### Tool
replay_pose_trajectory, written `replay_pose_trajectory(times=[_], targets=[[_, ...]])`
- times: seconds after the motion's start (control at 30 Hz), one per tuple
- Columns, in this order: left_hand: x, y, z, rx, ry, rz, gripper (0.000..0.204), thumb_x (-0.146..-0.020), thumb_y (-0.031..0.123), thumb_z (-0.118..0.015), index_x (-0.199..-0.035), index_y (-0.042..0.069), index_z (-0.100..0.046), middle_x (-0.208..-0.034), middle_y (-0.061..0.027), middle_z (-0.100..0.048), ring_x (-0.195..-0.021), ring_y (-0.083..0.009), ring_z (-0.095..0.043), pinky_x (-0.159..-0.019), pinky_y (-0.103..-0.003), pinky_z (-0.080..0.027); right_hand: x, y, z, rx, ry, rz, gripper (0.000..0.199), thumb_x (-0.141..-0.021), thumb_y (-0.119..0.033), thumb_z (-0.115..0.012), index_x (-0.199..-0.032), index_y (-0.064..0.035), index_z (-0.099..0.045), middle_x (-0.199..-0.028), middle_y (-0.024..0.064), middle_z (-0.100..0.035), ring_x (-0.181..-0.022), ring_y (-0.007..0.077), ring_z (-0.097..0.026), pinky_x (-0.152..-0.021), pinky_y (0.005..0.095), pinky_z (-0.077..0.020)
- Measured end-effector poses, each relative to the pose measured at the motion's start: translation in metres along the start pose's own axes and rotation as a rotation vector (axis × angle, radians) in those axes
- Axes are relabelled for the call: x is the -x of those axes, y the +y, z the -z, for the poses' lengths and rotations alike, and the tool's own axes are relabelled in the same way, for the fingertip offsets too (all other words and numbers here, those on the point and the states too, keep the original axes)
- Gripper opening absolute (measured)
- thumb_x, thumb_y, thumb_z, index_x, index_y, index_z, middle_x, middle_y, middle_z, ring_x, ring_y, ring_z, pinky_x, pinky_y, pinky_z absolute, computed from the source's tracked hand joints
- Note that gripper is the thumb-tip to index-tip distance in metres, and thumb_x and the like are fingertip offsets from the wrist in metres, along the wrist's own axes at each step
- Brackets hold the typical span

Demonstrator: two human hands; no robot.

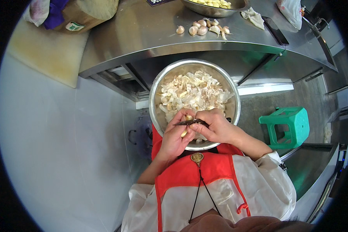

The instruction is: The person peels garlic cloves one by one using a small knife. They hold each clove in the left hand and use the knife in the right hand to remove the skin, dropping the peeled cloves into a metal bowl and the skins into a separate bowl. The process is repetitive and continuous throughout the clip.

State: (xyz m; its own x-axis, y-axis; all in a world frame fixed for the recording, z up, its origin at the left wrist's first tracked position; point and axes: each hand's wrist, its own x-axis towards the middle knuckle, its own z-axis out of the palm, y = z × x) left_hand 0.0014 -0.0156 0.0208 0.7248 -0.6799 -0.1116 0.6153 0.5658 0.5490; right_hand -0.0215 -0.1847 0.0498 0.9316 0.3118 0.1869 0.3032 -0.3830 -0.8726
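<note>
The left hand (176, 137) is curled tight around a garlic clove (188, 118) at the centre of the frame, thumb pressed to its top. The right hand (216, 125) is closed on a small dark knife (189, 122), its blade lying across the clove just beside the left thumb. Both hover over one steel bowl (155, 92) heaped with papery skins (195, 91).

The blade points toward the thumb, so a slip on the smooth clove could likely nick it, and a loosened grip would drop the clove among the skins.

On the steel surface (143, 31) in the upper frame lie about seven unpeeled cloves (203, 28), beside a second bowl (212, 9) of peeled ones. One green stool (288, 125) stands at right.
</note>
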Motion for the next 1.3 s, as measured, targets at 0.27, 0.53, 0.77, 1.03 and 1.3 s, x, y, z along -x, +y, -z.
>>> replay_pose_trajectory(times=[0.27, 0.53, 0.77, 1.03, 1.3], targets=[[-0.006, -0.005, 0.014, 0.085, 0.137, -0.109, 0.028, -0.098, 0.028, -0.042, -0.114, 0.005, -0.048, -0.073, 0.0027, -0.037, -0.056, -0.0058, -0.032, -0.051, -0.020, -0.028, 0.004, -0.001, -0.015, 0.036, -0.103, 0.075, 0.019, -0.082, -0.021, -0.063, -0.080, -0.0018, -0.059, -0.067, 0.0177, -0.058, -0.063, 0.0368, -0.059, -0.056, 0.0409, -0.0466], [0.000, 0.002, 0.019, 0.062, 0.116, -0.066, 0.032, -0.098, 0.024, -0.043, -0.122, 0.004, -0.044, -0.081, 0.0000, -0.047, -0.055, -0.0058, -0.037, -0.050, -0.019, -0.029, 0.002, 0.007, 0.003, 0.093, 0.220, -0.149, 0.019, -0.085, -0.015, -0.061, -0.081, 0.0020, -0.055, -0.060, 0.0117, -0.053, -0.052, 0.0189, -0.050, -0.049, 0.0322, -0.0394], [0.002, 0.002, 0.016, -0.099, 0.106, -0.098, 0.026, -0.099, 0.022, -0.039, -0.113, 0.002, -0.050, -0.073, -0.0017, -0.046, -0.050, -0.0058, -0.035, -0.046, -0.020, -0.027, 0.000, 0.007, 0.002, 0.043, 0.168, -0.238, 0.021, -0.083, -0.017, -0.065, -0.082, 0.0022, -0.056, -0.058, 0.0050, -0.049, -0.054, 0.0109, -0.046, -0.048, 0.0285, -0.0373], [0.003, 0.005, 0.013, -0.142, 0.139, -0.046, 0.025, -0.099, 0.020, -0.041, -0.109, 0.001, -0.054, -0.076, -0.0030, -0.052, -0.050, -0.0051, -0.037, -0.045, -0.019, -0.028, -0.001, 0.013, -0.005, 0.003, 0.208, -0.189, 0.020, -0.082, -0.015, -0.066, -0.077, 0.0019, -0.056, -0.054, 0.0073, -0.049, -0.048, 0.0129, -0.047, -0.046, 0.0289, -0.0384], [0.004, -0.001, 0.013, -0.415, 0.246, -0.064, 0.025, -0.099, 0.019, -0.042, -0.109, 0.001, -0.055, -0.077, -0.0021, -0.054, -0.052, -0.0039, -0.038, -0.047, -0.017, -0.030, -0.002, 0.007, -0.001, -0.078, 0.041, -0.185, 0.015, -0.084, -0.013, -0.065, -0.082, 0.0005, -0.059, -0.061, 0.0023, -0.052, -0.056, 0.0087, -0.046, -0.050, 0.0256, -0.0380]])
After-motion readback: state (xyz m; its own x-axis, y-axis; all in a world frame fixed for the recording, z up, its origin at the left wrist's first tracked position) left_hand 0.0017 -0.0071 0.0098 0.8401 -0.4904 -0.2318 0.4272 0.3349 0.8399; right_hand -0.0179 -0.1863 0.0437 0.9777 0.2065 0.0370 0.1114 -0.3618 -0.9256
